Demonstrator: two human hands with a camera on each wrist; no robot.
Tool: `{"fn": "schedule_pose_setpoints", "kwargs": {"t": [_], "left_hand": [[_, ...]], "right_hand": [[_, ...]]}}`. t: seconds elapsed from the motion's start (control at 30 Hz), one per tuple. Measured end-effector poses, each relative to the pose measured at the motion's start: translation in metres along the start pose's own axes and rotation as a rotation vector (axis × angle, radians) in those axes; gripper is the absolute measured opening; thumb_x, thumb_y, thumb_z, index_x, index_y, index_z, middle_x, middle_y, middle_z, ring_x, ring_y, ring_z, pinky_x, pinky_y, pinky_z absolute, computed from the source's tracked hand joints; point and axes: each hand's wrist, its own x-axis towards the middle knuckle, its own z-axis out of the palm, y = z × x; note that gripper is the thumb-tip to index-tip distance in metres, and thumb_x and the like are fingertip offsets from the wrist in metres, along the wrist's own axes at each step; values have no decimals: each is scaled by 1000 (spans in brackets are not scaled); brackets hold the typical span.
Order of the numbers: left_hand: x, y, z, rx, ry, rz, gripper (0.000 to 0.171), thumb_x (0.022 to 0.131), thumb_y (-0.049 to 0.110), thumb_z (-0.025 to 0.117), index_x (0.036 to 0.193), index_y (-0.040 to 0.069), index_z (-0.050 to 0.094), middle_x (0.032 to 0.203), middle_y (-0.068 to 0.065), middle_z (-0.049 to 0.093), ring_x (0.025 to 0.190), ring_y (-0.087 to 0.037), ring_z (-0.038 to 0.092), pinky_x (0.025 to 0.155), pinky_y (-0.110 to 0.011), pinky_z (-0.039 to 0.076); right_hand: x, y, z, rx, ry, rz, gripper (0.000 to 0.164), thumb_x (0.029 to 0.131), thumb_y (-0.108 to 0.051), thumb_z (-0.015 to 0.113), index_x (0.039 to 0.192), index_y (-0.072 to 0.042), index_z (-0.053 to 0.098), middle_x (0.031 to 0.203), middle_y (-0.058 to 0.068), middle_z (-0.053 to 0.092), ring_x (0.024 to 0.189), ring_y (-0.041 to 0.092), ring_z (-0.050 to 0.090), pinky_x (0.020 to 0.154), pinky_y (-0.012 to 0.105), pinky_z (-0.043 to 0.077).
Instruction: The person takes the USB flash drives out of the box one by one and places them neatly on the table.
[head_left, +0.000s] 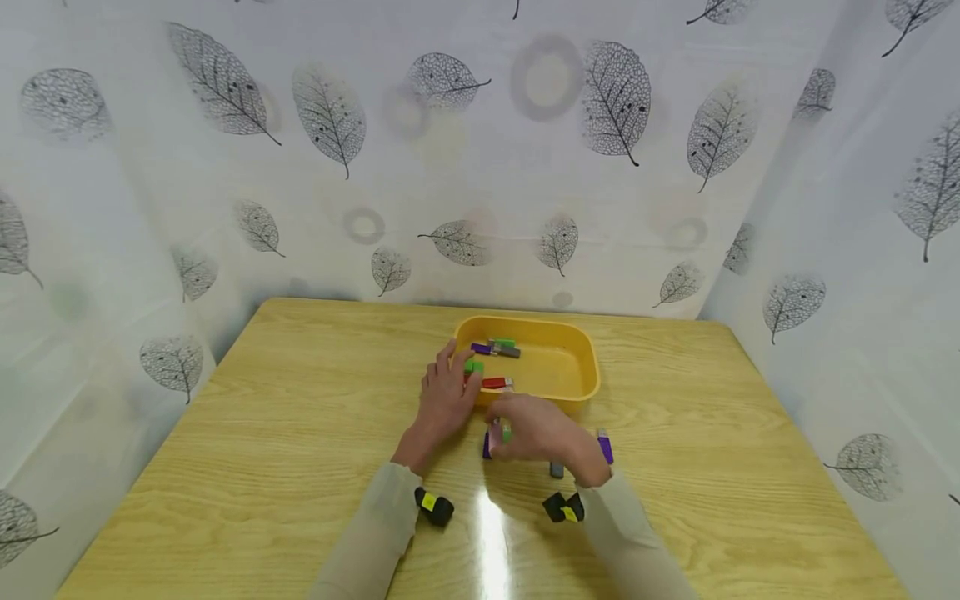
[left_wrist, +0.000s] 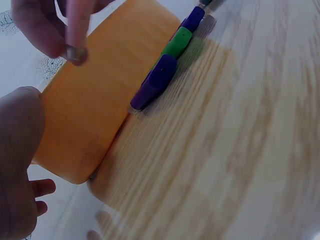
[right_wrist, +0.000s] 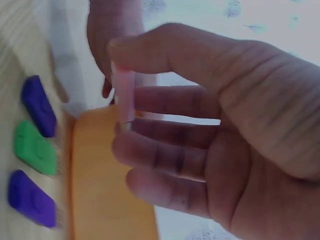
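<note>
My right hand (head_left: 532,429) pinches a pink USB flash drive (right_wrist: 124,92) between thumb and fingers, just in front of the yellow tray (head_left: 592,385). In the right wrist view the drive points downward, its metal end among the fingertips. My left hand (head_left: 444,398) rests at the tray's front left corner, fingers spread over the left rim. On the table below the right hand lie a purple flash drive (right_wrist: 40,106), a green one (right_wrist: 35,147) and another purple one (right_wrist: 31,198), lined up along the tray's front wall.
Inside the tray are several flash drives, among them a red one (head_left: 495,383), a grey one (head_left: 508,352) and a purple one (head_left: 482,349). A grey drive (head_left: 557,469) and a purple drive (head_left: 605,447) lie on the wooden table (head_left: 300,400). Leaf-patterned curtains (head_left: 480,167) surround the table.
</note>
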Motion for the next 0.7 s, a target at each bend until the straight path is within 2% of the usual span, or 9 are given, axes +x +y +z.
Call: {"fn": "schedule_pose_setpoints", "kwargs": {"t": [0.13,0.27,0.4,0.7], "left_hand": [[0,-1,0,-1,-8,-10,49,102,34,42,145,9,45,160,-17,21,130,-43,36,106,-60,30],[0,0,0,-1,-24,-27,49,103,34,43,146,10,44,161,-16,20,132,-42,35,109,-59,29],[0,1,-1,-1,-29,-31,49,103,35,42,146,11,43,161,-15,19,132,-41,34,110,-58,28],[0,0,1,5,-13,-26,47,103,32,45,144,11,44,160,-17,20,131,-42,36,108,-60,29]], "right_hand": [[3,-1,8,9,-91,-15,17,83,-20,76,98,-15,70,88,-10,62,77,6,53,76,26,48],[5,-2,14,55,-152,-23,12,81,-14,76,90,-17,69,83,-12,61,72,6,53,70,23,48],[5,-3,18,68,-207,-27,14,79,-12,75,88,-18,67,82,-12,60,72,6,53,68,22,46],[6,-10,25,7,-225,-49,15,81,-16,74,94,-19,67,90,-9,58,76,5,50,70,20,45]]}}
